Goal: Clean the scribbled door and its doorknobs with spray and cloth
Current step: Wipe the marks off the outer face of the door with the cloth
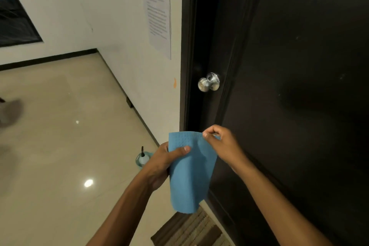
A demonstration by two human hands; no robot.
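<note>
A dark door (303,70) fills the right side, with a silver doorknob (208,82) on its left edge. Below the knob I hold a blue cloth (189,173) in front of the door. My left hand (161,164) grips the cloth's left side, thumb across its front. My right hand (219,142) pinches the cloth's top right corner. The cloth hangs down between both hands. A spray bottle (143,158) with a black nozzle stands on the floor by the wall, just left of my left hand.
A white wall (111,26) with taped papers (157,14) runs left of the door. A shiny tiled floor (69,136) lies below it. A woven doormat (191,229) sits at the foot of the door. A blurred grey shape (10,114) shows at the far left.
</note>
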